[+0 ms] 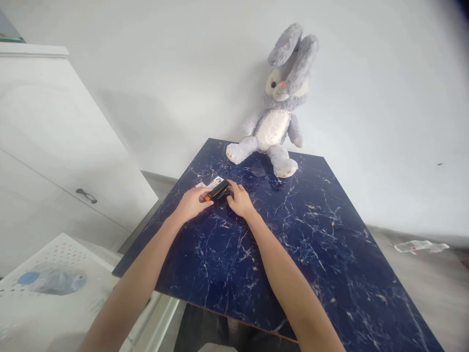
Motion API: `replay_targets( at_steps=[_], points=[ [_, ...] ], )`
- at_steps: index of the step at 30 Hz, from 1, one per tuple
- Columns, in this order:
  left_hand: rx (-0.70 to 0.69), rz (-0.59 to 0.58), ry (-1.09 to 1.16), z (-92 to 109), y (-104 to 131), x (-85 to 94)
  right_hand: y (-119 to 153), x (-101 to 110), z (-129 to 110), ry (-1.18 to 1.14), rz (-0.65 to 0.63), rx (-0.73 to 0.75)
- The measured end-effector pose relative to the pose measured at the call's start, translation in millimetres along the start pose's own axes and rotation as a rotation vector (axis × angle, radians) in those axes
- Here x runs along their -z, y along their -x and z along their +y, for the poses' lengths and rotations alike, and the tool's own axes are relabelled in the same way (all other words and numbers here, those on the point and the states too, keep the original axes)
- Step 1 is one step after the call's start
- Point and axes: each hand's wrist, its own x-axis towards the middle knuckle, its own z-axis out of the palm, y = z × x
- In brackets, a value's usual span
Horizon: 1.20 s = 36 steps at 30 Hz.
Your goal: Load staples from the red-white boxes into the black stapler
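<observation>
On the blue marbled table [293,225], my left hand [191,202] is closed around the near left end of a small black stapler [219,189]. An orange patch shows beside my left fingers. My right hand [239,199] has its fingers curled against the stapler's right side. Just behind the stapler lies a white printed packet [215,181], partly hidden by it and by my left hand.
A grey plush rabbit [273,129] sits at the table's far edge, against the wall. To the left are a white cabinet [73,146] and a white perforated surface [62,249] with a clear, blue-ended item. A plastic bottle [421,246] lies on the floor at right.
</observation>
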Motion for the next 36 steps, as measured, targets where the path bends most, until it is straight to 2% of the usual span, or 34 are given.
replay_targets(
  at_steps=[8, 14, 19, 20, 22, 25, 30, 36],
  points=[
    [-0.006, 0.015, -0.018, 2.2, 0.0, -0.4, 0.7, -3.1, -0.5, -0.057, 0.055, -0.019],
    [-0.017, 0.013, -0.013, 1.9, 0.7, 3.6, -2.2, -5.3, 10.4, -0.206, 0.109, -0.133],
    [0.032, 0.239, -0.162, -14.5, -3.6, 16.8, -3.5, -4.6, 11.8, -0.231, 0.078, -0.149],
    [0.033, 0.225, -0.209, -19.1, -4.4, 18.3, -3.1, -4.4, 10.9, -0.213, 0.064, -0.130],
    [-0.001, 0.108, -0.273, -26.9, -5.1, 18.6, -1.8, -4.1, 8.5, -0.161, 0.030, -0.083],
    [-0.051, -0.010, -0.278, -33.5, -4.5, 14.2, -0.2, -3.8, 5.3, -0.096, -0.003, -0.038],
    [-0.032, 0.037, -0.296, -38.6, -4.3, 6.7, -0.3, -5.3, 5.5, -0.091, 0.004, -0.034],
    [-0.087, 0.071, -0.224, -37.0, -6.0, 5.0, -0.3, -5.9, 6.9, -0.071, 0.002, -0.045]
  ],
)
